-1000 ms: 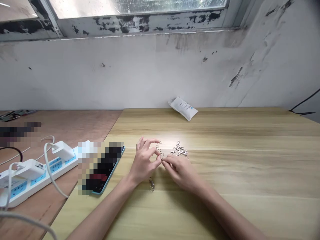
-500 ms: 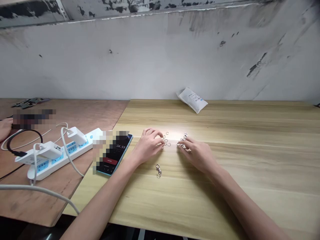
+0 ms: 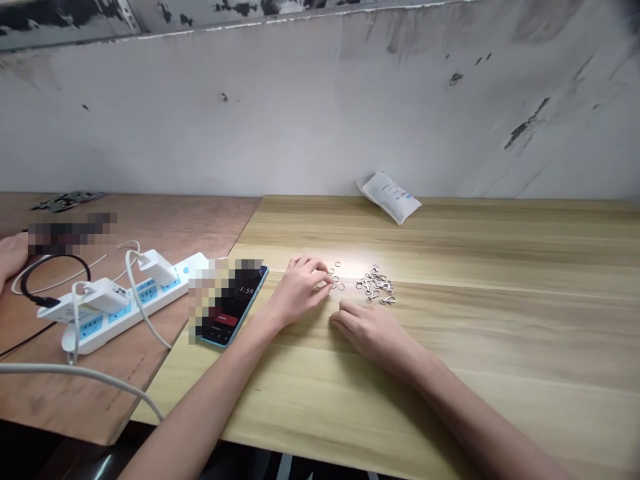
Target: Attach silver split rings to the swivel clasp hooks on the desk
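My left hand [image 3: 300,290] rests on the wooden table with its fingers curled and apart, its fingertips among several small metal split rings [image 3: 341,287]. Right of the rings lies a loose cluster of silver swivel clasps [image 3: 376,285], some with rings on them. Nearer to me, my right hand [image 3: 367,333] is low over the table, in front of the cluster, with its fingers drawn together. The single clasp seen lying here earlier no longer shows on the table; the closed fingers hide what they hold.
A phone [image 3: 235,313] with a lit timer screen lies left of my left hand. Beyond it stand a white power strip [image 3: 170,293] with chargers and cables. A white plastic packet [image 3: 393,197] sits by the wall. Another person's hand [image 3: 13,253] is at far left.
My right hand has moved from the clasp cluster towards me and left, uncovering the cluster. The single clasp in front is gone from the table. My left hand has stayed almost still.
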Action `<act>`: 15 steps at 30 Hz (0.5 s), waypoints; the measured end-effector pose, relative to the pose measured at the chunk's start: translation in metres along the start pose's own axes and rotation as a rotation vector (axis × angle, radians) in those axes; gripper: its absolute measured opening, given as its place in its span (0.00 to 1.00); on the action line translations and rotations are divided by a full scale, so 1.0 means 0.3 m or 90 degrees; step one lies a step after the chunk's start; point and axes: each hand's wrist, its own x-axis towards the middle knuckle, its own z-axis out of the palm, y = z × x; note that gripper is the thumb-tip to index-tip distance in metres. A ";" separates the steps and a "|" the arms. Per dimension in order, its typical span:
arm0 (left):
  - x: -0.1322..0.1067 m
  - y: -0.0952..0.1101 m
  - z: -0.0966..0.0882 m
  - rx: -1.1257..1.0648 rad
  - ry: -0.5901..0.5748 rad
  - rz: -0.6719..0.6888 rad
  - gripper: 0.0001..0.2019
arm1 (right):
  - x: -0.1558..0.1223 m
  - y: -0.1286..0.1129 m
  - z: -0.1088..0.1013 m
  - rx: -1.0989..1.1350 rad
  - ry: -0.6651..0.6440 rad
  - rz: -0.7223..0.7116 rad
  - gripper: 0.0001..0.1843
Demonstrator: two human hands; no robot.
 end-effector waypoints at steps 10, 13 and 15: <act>0.006 0.071 0.022 -0.089 0.121 0.003 0.06 | 0.024 0.029 -0.047 0.613 0.222 0.380 0.18; 0.006 0.084 0.030 -0.084 0.171 0.021 0.05 | 0.030 0.026 -0.056 0.736 0.268 0.440 0.20; 0.005 0.085 0.031 -0.074 0.203 0.013 0.05 | 0.035 0.016 -0.058 0.768 0.301 0.455 0.19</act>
